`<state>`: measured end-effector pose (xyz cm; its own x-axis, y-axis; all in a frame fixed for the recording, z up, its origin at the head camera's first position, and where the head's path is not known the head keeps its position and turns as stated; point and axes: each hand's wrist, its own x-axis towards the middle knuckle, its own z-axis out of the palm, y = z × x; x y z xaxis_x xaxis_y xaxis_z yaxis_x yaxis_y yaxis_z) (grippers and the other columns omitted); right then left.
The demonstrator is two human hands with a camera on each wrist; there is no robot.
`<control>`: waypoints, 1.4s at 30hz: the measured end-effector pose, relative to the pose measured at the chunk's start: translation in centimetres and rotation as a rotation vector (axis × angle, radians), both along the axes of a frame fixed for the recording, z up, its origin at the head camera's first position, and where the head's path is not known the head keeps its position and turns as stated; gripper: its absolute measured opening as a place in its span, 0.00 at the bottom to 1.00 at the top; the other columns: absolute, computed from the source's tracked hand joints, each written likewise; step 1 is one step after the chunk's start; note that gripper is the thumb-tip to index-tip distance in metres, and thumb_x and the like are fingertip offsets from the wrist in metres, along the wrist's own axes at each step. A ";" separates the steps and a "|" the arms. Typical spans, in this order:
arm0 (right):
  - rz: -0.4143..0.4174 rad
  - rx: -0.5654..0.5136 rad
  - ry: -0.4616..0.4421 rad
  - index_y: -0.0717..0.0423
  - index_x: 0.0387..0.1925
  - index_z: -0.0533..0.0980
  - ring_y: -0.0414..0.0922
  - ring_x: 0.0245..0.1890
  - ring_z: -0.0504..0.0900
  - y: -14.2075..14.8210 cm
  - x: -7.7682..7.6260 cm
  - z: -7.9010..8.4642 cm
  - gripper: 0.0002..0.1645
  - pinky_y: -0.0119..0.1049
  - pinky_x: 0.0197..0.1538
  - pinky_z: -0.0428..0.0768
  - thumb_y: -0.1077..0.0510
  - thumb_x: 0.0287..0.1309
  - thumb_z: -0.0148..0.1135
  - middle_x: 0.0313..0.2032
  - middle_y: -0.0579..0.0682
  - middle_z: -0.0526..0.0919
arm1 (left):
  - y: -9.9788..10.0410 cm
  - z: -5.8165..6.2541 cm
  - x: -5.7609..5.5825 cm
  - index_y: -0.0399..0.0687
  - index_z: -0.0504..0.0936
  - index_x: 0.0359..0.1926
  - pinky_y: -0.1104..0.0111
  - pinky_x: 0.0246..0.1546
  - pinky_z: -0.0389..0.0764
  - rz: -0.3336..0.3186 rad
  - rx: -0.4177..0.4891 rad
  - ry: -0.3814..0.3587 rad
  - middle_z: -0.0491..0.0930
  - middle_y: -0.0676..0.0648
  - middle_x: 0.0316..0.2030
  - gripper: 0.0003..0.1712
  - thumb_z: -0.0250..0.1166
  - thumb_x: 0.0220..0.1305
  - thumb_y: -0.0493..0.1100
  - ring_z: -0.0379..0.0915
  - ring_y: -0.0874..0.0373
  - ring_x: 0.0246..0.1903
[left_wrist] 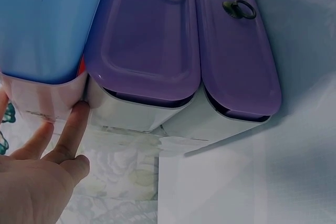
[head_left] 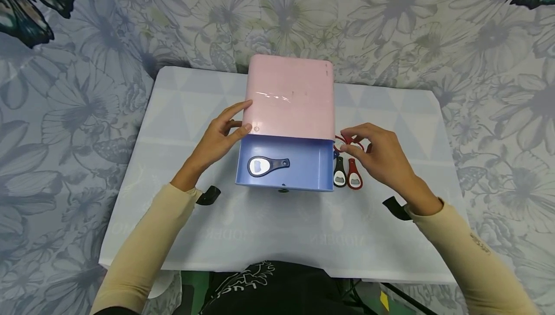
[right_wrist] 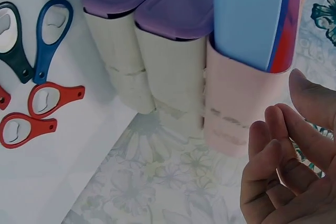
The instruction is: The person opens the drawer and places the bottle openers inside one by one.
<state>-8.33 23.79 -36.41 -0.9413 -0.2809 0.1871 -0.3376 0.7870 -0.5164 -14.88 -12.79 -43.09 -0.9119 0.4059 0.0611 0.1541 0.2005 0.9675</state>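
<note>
Right hand [head_left: 375, 153]: fingers loosely curled, thumb apart, gripping nothing, near the bottle openers [head_left: 355, 180] at the pink unit's [head_left: 290, 88] 4 o'clock. Left hand [head_left: 221, 137]: fingers spread, touching the unit at 9. We'd pinch one opener by its handle and brace left, so the blue drawer [head_left: 310, 165], out at 6 with a navy opener [head_left: 259, 166] inside, doesn't shift. Bench [head_left: 260, 252] print: faint, probably MODERN; right sleeve [head_left: 459, 252] marking unreadable.

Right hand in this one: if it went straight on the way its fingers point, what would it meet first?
The right hand would most likely meet the facing side of the pink drawer unit. Depth is unclear, so it might brush the red bottle openers first.
</note>
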 end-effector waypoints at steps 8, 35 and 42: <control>-0.019 0.036 -0.050 0.56 0.50 0.84 0.46 0.36 0.80 1.7 0.1 -1.2 0.19 0.29 0.23 0.70 0.61 0.55 0.74 0.44 0.52 0.87 | 0.0 -0.2 -0.1 0.64 0.63 0.75 0.42 0.60 0.74 -0.009 0.006 -0.004 0.56 0.55 0.76 0.33 0.61 0.73 0.44 0.69 0.39 0.64; 0.202 0.421 -0.318 0.54 0.53 0.83 0.55 0.56 0.77 7.4 -0.7 -8.2 0.26 0.55 0.50 0.83 0.65 0.50 0.77 0.56 0.54 0.82 | -0.2 -0.3 -0.3 0.63 0.63 0.76 0.39 0.64 0.69 0.000 0.007 -0.028 0.56 0.55 0.76 0.34 0.60 0.73 0.42 0.68 0.39 0.64; 0.268 0.489 -0.295 0.53 0.50 0.84 0.55 0.54 0.78 9.0 -1.0 -10.2 0.28 0.57 0.51 0.82 0.66 0.44 0.80 0.55 0.53 0.82 | -0.1 -0.4 -0.3 0.62 0.63 0.76 0.41 0.64 0.69 -0.008 0.026 -0.036 0.56 0.55 0.76 0.34 0.60 0.73 0.40 0.69 0.41 0.64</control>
<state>-9.38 32.77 -46.64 -0.8190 -0.5011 -0.2797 -0.4536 0.8638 -0.2193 -15.18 -12.94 -43.50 -0.9103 0.4121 0.0393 0.1210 0.1741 0.9773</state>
